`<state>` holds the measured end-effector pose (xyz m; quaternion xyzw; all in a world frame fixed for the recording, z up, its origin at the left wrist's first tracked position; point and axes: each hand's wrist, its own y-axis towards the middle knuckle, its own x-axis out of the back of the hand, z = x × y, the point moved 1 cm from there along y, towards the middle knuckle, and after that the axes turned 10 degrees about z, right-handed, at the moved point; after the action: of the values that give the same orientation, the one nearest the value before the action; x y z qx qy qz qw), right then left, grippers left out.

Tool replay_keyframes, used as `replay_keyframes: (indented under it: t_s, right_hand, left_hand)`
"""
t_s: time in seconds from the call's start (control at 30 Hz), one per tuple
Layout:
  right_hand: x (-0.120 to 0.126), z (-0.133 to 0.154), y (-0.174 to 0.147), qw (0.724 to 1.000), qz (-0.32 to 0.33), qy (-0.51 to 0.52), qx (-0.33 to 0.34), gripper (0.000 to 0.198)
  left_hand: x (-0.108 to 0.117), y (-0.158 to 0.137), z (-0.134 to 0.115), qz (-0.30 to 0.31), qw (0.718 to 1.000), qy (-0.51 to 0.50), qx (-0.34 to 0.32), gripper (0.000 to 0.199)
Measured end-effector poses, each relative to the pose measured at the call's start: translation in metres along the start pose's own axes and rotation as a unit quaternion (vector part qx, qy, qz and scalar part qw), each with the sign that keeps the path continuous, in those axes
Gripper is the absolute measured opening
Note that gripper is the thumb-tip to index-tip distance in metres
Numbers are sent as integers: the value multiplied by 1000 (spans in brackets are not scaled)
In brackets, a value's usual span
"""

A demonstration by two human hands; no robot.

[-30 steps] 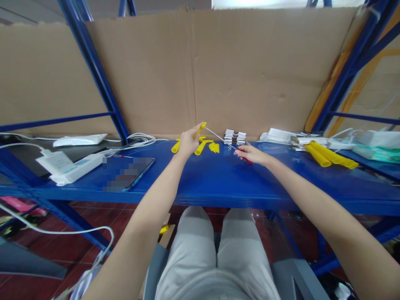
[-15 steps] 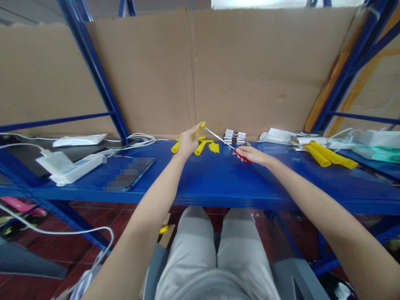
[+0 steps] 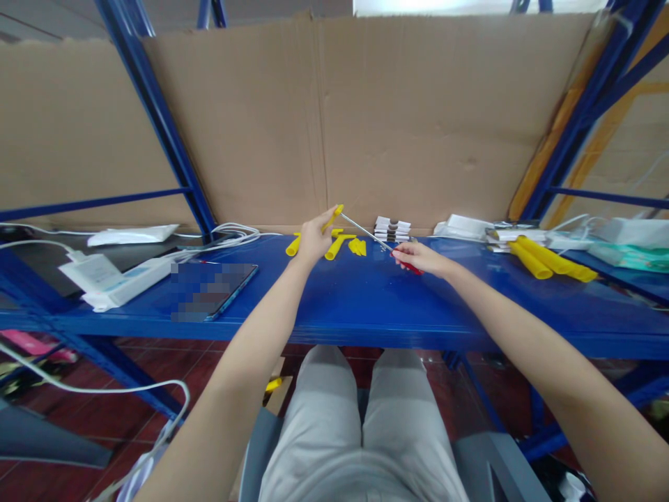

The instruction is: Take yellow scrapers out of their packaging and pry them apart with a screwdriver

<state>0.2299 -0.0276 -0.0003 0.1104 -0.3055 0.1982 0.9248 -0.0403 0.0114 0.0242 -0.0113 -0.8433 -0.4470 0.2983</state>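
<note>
My left hand (image 3: 314, 240) is closed around a yellow plastic piece (image 3: 339, 209), whose end shows above the fingers. In my right hand (image 3: 422, 256) is a screwdriver (image 3: 360, 228) with a red handle and a long metal shaft. The shaft slants up to the left, and its tip meets the end of the yellow piece. Whether the tip is inside it, I cannot tell. Yellow tubular parts (image 3: 337, 249) lie on the blue table beside and behind my left hand. Several small yellow pieces (image 3: 357, 247) lie between the hands.
A stack of white pieces with dark bands (image 3: 391, 229) stands at the back. More yellow tubes (image 3: 554, 261) and white packets (image 3: 465, 226) are on the right. On the left are a tablet-like device (image 3: 230, 289), a power strip (image 3: 130, 282) and white cables (image 3: 235, 233). Cardboard (image 3: 418, 118) closes the back.
Hardly anything differs. My right hand and the screwdriver handle have shifted very slightly; the left hand keeps its place with the yellow piece.
</note>
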Motion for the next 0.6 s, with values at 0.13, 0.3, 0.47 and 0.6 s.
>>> replay_keyframes:
  t_s: [0.13, 0.3, 0.47, 0.6]
  right_hand:
    - [-1, 2, 0, 1000, -2, -14, 7, 29]
    - [-6, -1, 2, 999, -37, 6, 40, 34]
    - [-6, -1, 4, 999, -40, -14, 14, 29]
    - [-3, 1, 3, 999, -10, -34, 8, 29]
  left_hand:
    - [1, 0, -1, -11, 1000, 2, 3, 51]
    - [1, 1, -3, 7, 1000, -3, 22, 51]
    - [1, 1, -4, 4, 1000, 5, 23, 53]
    - [2, 0, -3, 4, 1000, 10, 28, 53]
